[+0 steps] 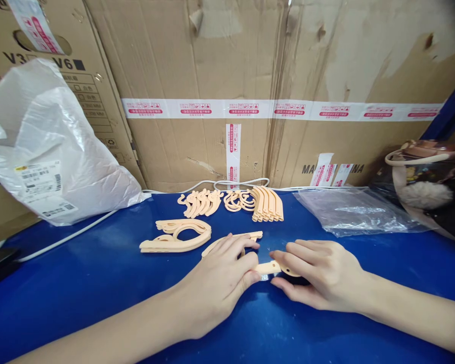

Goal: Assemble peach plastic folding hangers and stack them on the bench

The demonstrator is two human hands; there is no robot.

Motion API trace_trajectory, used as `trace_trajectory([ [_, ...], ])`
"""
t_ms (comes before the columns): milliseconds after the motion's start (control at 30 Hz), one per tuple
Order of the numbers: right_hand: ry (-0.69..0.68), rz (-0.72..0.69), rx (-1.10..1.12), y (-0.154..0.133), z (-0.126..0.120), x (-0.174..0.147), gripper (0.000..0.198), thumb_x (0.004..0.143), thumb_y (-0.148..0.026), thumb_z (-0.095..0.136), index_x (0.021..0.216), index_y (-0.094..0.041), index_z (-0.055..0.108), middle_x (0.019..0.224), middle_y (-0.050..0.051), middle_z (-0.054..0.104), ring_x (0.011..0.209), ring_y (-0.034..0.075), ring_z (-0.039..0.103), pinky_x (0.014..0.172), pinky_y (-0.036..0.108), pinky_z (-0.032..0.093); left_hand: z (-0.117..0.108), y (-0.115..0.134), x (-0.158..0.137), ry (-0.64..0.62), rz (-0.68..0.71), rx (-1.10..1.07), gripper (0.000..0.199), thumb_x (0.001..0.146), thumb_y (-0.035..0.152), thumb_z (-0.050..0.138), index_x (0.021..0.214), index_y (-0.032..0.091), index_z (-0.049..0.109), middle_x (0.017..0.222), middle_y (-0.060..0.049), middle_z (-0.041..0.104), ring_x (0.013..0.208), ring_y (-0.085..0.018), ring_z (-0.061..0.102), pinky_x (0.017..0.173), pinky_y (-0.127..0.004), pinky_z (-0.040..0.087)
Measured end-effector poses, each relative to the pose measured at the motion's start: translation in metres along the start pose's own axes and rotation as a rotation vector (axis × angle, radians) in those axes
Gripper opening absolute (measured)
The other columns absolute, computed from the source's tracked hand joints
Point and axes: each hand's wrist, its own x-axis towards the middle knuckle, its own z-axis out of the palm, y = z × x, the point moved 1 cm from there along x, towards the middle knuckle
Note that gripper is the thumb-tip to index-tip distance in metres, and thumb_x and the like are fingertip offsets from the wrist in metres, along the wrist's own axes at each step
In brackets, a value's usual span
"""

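My left hand (223, 283) is closed, thumb and forefinger pinching a beige plastic hanger arm (267, 267) with a small hole near its end. On the right, my right hand (322, 275) closes around a rounded beige hanger piece (289, 271) that meets the end of that arm; the fingers hide most of it. Another beige hanger part (256, 235) lies just beyond my left hand, partly covered by it. Folded beige hangers (178, 246) are stacked on the blue table to the left.
Along the back of the blue table (98, 308) lie beige hooks (202, 203), curved pieces (233, 201) and a row of hanger arms (267, 205). A clear plastic bag (349, 212), a white parcel bag (60, 151), a white cable (72, 235) and a dark bag (420, 177) surround them. Cardboard boxes (197, 65) stand behind.
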Motion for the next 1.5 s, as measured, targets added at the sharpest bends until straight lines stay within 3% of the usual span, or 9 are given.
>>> trace_trajectory([
  [233, -0.005, -0.009, 0.007, 0.000, 0.000, -0.001, 0.025, 0.093, -0.033, 0.048, 0.086, -0.015, 0.063, 0.059, -0.001, 0.053, 0.049, 0.012, 0.049, 0.047, 0.026, 0.036, 0.003, -0.002, 0.000, 0.019, 0.022, 0.029, 0.023, 0.100, 0.030, 0.033, 0.101, 0.023, 0.054, 0.131, -0.002, 0.049, 0.131, -0.021, 0.034, 0.112, -0.046, 0.025],
  [367, -0.040, -0.018, 0.012, 0.000, 0.000, -0.004, 0.027, 0.094, -0.035, 0.046, 0.086, -0.015, 0.063, 0.059, 0.000, 0.054, 0.048, 0.013, 0.048, 0.047, 0.027, 0.034, 0.002, -0.003, 0.000, -0.001, 0.022, -0.005, 0.024, 0.100, 0.030, 0.033, 0.091, 0.023, 0.054, 0.128, -0.002, 0.050, 0.129, -0.021, 0.038, 0.113, -0.048, 0.021],
  [633, -0.344, 0.060, 0.289, 0.004, -0.010, -0.002, 0.018, 0.090, -0.028, 0.046, 0.101, -0.017, 0.056, 0.074, 0.001, 0.056, 0.060, 0.013, 0.050, 0.054, 0.026, 0.034, -0.002, -0.006, 0.001, 0.105, -0.100, -0.104, 0.019, 0.093, 0.039, 0.047, 0.104, 0.025, 0.050, 0.130, -0.005, 0.052, 0.130, -0.023, 0.039, 0.112, -0.050, 0.021],
  [767, -0.414, 0.125, 0.436, 0.007, -0.015, 0.001, 0.013, 0.083, -0.021, 0.050, 0.095, -0.019, 0.055, 0.075, 0.000, 0.054, 0.063, 0.013, 0.047, 0.057, 0.025, 0.033, 0.001, -0.013, 0.001, 0.209, -0.212, -0.101, 0.018, 0.084, 0.023, 0.053, 0.102, 0.024, 0.052, 0.123, -0.004, 0.056, 0.122, -0.023, 0.047, 0.102, -0.042, 0.038],
  [867, -0.455, 0.142, 0.518, 0.004, -0.020, 0.003, 0.012, 0.076, -0.016, 0.053, 0.087, -0.020, 0.055, 0.077, 0.000, 0.054, 0.068, 0.014, 0.047, 0.062, 0.027, 0.035, 0.005, -0.021, 0.002, 0.243, -0.222, -0.171, 0.030, 0.077, 0.015, 0.056, 0.105, 0.026, 0.054, 0.122, -0.001, 0.057, 0.116, -0.021, 0.051, 0.099, -0.037, 0.041],
  [1000, -0.497, 0.162, 0.610, 0.001, -0.027, 0.007, 0.015, 0.073, -0.009, 0.055, 0.083, -0.020, 0.059, 0.095, 0.001, 0.058, 0.086, 0.014, 0.052, 0.082, 0.031, 0.039, 0.006, -0.028, 0.004, 0.286, -0.218, -0.208, 0.030, 0.078, 0.014, 0.056, 0.105, 0.026, 0.057, 0.118, 0.000, 0.060, 0.113, -0.019, 0.054, 0.098, -0.035, 0.041],
  [1200, -0.560, 0.216, 0.571, 0.003, -0.034, 0.008, 0.037, 0.085, -0.013, 0.053, 0.112, -0.036, 0.063, 0.133, 0.000, 0.046, 0.119, 0.018, 0.045, 0.098, 0.033, 0.038, 0.002, -0.024, 0.004, 0.281, -0.256, -0.155, 0.025, 0.082, 0.024, 0.060, 0.108, 0.026, 0.061, 0.115, -0.001, 0.063, 0.107, -0.021, 0.057, 0.094, -0.038, 0.043],
  [1367, -0.515, 0.218, 0.661, -0.006, -0.034, 0.010, 0.038, 0.079, 0.000, 0.047, 0.100, -0.025, 0.065, 0.116, 0.000, 0.059, 0.103, 0.012, 0.055, 0.092, 0.025, 0.043, 0.001, -0.021, 0.004, 0.263, -0.261, -0.106, 0.021, 0.086, 0.031, 0.059, 0.106, 0.025, 0.063, 0.112, -0.002, 0.065, 0.105, -0.023, 0.058, 0.093, -0.040, 0.044],
  [1500, -0.439, 0.220, 0.669, -0.015, -0.034, 0.011, 0.007, 0.080, -0.014, 0.058, 0.082, -0.021, 0.059, 0.102, 0.001, 0.064, 0.090, 0.014, 0.059, 0.085, 0.027, 0.046, 0.001, -0.020, 0.003, 0.265, -0.226, -0.054, 0.019, 0.086, 0.031, 0.060, 0.104, 0.025, 0.063, 0.111, -0.001, 0.066, 0.103, -0.022, 0.059, 0.090, -0.038, 0.046],
])
